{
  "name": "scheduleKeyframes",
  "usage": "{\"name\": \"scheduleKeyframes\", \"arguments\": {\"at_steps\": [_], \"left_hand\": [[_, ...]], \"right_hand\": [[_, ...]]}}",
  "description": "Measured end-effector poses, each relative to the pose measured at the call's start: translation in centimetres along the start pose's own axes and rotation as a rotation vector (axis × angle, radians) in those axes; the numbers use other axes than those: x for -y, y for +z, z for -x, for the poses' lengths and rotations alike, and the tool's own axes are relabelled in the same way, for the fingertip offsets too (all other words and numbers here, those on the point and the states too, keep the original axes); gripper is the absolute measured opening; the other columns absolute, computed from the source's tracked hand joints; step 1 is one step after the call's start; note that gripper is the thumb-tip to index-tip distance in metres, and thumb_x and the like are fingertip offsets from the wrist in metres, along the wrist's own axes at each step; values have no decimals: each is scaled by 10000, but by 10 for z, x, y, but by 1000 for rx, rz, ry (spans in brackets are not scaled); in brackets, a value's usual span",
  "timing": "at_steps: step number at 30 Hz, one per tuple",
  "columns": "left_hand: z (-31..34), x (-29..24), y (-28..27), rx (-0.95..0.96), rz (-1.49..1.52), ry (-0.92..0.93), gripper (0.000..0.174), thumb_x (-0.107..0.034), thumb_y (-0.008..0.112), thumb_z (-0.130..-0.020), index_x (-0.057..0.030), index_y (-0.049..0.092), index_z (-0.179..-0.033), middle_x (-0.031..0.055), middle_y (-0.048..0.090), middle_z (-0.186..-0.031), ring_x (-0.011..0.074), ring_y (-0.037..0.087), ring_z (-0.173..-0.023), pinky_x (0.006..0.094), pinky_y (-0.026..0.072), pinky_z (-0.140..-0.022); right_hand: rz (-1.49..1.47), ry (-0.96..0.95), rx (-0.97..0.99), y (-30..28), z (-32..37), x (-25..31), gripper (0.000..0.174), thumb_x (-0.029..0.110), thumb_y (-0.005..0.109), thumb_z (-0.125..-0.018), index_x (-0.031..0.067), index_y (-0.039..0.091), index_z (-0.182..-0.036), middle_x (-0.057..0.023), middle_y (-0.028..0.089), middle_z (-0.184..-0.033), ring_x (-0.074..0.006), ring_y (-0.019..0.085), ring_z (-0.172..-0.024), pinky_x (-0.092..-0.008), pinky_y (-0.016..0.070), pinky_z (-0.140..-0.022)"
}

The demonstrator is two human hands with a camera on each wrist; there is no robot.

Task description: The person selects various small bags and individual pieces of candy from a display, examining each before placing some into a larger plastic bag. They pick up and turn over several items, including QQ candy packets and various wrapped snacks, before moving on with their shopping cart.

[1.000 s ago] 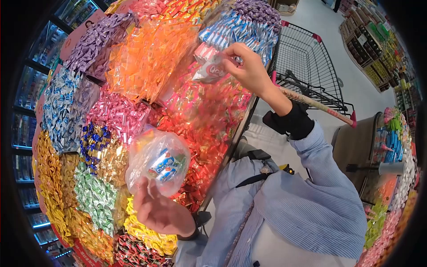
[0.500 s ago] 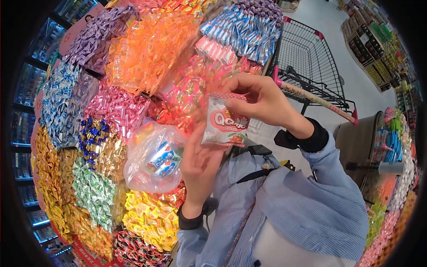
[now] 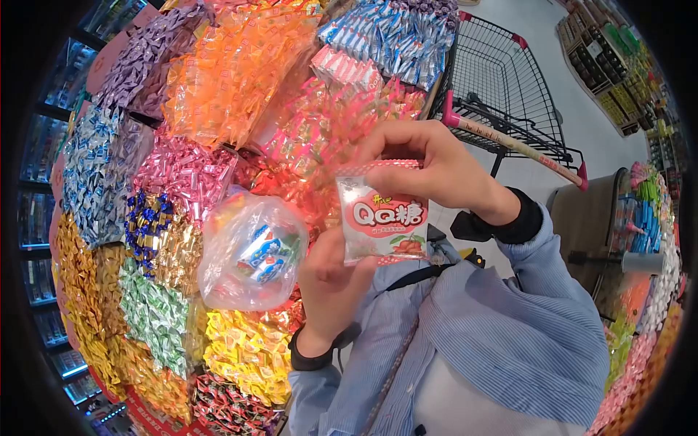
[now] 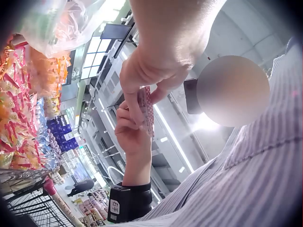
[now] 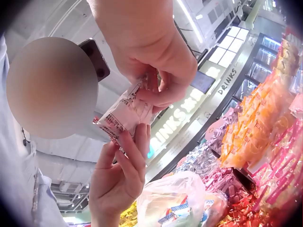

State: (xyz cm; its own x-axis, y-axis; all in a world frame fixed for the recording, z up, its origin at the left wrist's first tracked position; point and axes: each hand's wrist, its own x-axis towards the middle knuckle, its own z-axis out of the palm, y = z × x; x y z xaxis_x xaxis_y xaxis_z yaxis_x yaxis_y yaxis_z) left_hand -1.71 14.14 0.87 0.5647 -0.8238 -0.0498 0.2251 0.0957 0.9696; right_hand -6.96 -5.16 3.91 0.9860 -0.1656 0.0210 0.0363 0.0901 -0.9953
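A small pink-and-white packet of QQ gummies [image 3: 383, 218] is held upright in front of the person's chest, its printed front towards the head camera. The right hand [image 3: 443, 171] pinches its top edge, thumb across the front. The left hand [image 3: 331, 280] pinches the lower left corner, with its thumb on the front and the other fingers behind. In the right wrist view the packet's back [image 5: 125, 111] shows small print, and the left fingers [image 5: 135, 146] lie against it. A clear plastic bag [image 3: 251, 254] with blue-and-white wrapped sweets inside lies on the candy, left of the left hand.
Heaps of wrapped candy cover the slanted display, with orange packets [image 3: 225, 80] at the back and yellow ones [image 3: 247, 356] near the front. More pink-and-white packets [image 3: 345, 70] lie beyond the right hand. A black shopping cart [image 3: 502, 87] stands at the right.
The right hand has brought the gummy packet from the pile towards the chest. The left hand has moved from beside the plastic bag to the packet and now pinches its lower corner.
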Motion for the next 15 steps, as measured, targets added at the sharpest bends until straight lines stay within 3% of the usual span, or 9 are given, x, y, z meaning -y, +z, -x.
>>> {"name": "scheduleKeyframes", "arguments": {"at_steps": [15], "left_hand": [[8, -2, -3, 19, -115, 205, 371, 109, 520, -740, 66, 432, -1098, 124, 564, -1002, 141, 539, -920, 246, 416, -796]], "right_hand": [[-87, -81, 33, 2, -3, -9, 114, 73, 578, -780, 0, 555, -866, -1, 569, -807, -34, 522, -728, -181, 420, -633]]}}
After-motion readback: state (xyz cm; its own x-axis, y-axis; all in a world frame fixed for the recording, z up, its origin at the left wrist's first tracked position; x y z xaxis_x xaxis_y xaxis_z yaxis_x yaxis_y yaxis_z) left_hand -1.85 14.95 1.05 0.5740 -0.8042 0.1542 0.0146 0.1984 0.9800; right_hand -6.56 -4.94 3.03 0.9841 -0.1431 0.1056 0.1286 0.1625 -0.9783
